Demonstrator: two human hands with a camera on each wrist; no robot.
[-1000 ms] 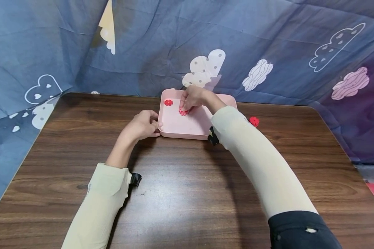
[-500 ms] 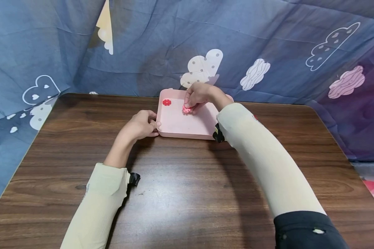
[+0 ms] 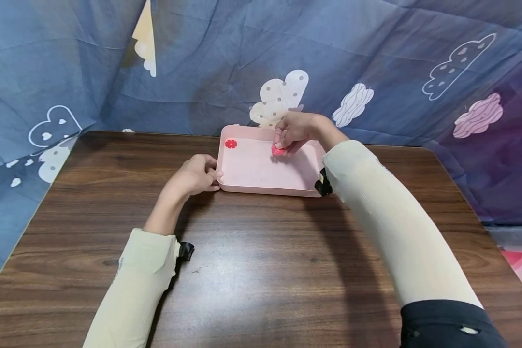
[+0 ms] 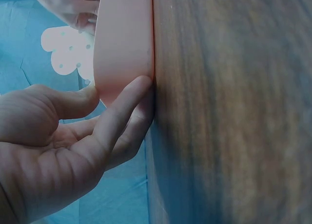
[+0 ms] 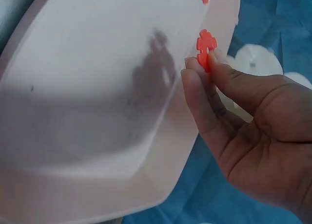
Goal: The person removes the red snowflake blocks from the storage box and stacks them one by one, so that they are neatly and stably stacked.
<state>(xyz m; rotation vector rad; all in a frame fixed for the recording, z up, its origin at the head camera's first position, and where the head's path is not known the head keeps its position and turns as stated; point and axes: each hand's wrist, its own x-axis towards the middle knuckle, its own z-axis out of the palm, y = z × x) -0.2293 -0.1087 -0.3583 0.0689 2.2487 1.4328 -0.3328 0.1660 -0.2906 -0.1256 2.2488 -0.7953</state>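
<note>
A shallow pink tray (image 3: 261,166) lies on the table near its back edge. At the tray's left front corner my left hand (image 3: 195,174) grips it, thumb on the rim and fingers (image 4: 127,100) against the outer wall. Over the tray floor, my right hand (image 3: 297,133) pinches a red notched plastic disc (image 5: 205,48) between thumb and fingertips. The disc is raised above the floor, which carries its shadow in the right wrist view. A second red notched disc (image 3: 231,144) lies flat in the tray's back left corner.
The brown wooden table (image 3: 252,270) runs toward me and to both sides. Right behind the tray hangs a blue curtain (image 3: 191,67) with cloud prints. My right forearm in its pale sleeve (image 3: 387,217) crosses over the table's right side.
My right hand has lifted the red notched disc off the tray floor and carried it right. Another red piece on the table at right is now hidden by my right arm.
</note>
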